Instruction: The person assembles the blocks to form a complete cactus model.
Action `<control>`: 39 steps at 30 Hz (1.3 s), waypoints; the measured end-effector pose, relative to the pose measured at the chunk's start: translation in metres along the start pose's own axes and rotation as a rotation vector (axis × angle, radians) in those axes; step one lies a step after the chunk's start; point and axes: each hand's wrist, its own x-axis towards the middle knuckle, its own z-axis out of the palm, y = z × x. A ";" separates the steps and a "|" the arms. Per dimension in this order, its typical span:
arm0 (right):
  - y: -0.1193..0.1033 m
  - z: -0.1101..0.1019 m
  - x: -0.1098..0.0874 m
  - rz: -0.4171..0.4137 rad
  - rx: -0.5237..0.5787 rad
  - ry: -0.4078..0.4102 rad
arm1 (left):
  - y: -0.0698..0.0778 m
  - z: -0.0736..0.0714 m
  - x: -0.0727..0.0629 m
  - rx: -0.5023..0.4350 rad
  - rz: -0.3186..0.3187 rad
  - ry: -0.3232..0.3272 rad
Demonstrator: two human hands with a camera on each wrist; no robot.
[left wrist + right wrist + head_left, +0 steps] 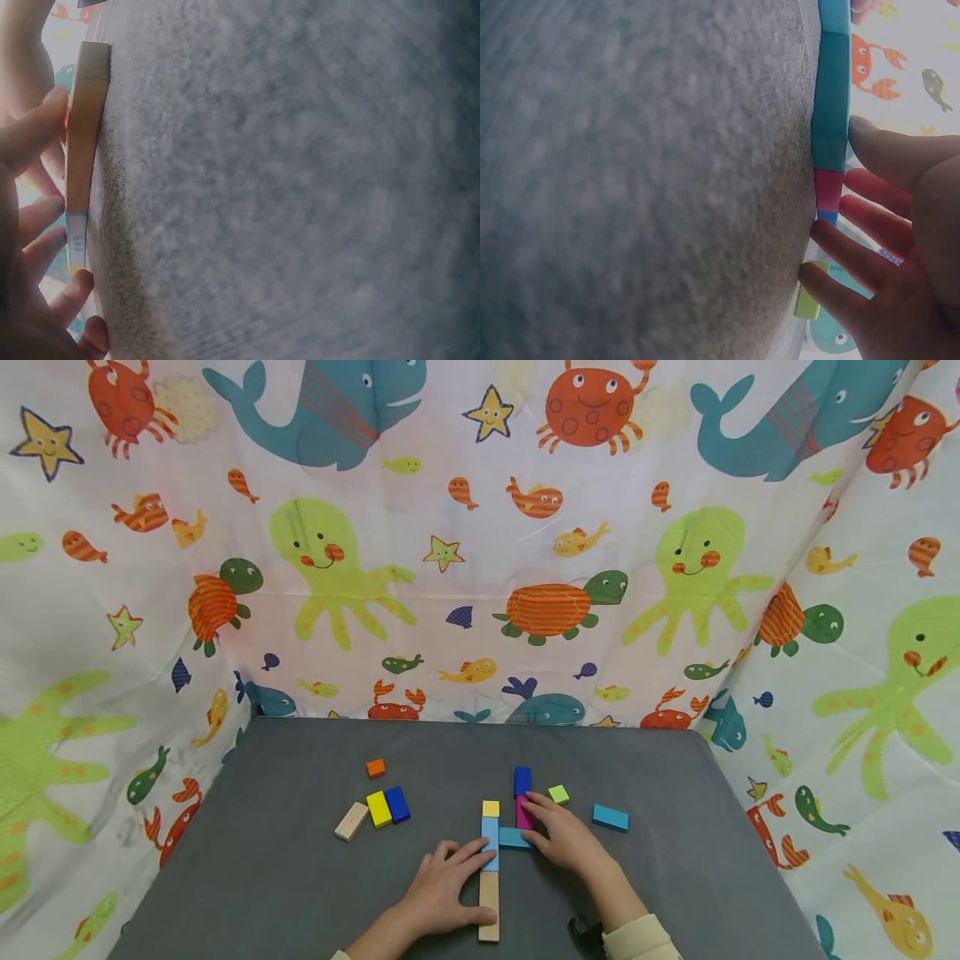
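Left grip [444, 892], thumb on wooden block [489, 892]

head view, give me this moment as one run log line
left hand: fingers at light blue block, thumb at long wood block | right hand: fingers at magenta block, thumb at teal block | apart: orange block

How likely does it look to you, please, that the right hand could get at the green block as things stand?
Probably yes: the green block lies close by the right hand, with no other block between them, though that hand is at the pink block now.
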 end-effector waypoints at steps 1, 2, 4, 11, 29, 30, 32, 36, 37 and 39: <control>0.000 0.000 -0.001 0.004 0.000 -0.004 | 0.000 0.000 0.000 -0.027 0.003 0.008; 0.000 0.001 -0.002 0.007 0.003 -0.008 | 0.000 -0.001 0.000 -0.051 0.004 0.016; 0.000 0.002 -0.002 0.007 0.003 -0.008 | -0.001 -0.002 0.000 -0.113 0.011 0.043; 0.003 0.001 -0.002 0.017 0.002 -0.016 | -0.014 -0.015 0.001 -0.208 0.009 0.178; 0.000 -0.002 -0.003 0.009 0.011 -0.037 | -0.080 -0.085 0.000 0.176 -0.310 0.368; -0.001 -0.002 -0.003 0.007 0.012 -0.035 | -0.081 -0.087 0.000 0.170 -0.314 0.352; -0.002 -0.003 -0.004 -0.001 0.008 -0.034 | -0.083 -0.090 0.001 0.164 -0.315 0.326; -0.003 -0.004 -0.003 -0.012 0.004 -0.032 | -0.086 -0.092 0.003 0.149 -0.315 0.319; -0.003 -0.004 -0.003 -0.012 0.001 -0.033 | -0.086 -0.092 0.003 0.146 -0.317 0.322; -0.002 -0.003 -0.002 -0.009 -0.002 -0.035 | -0.087 -0.092 0.004 0.142 -0.316 0.333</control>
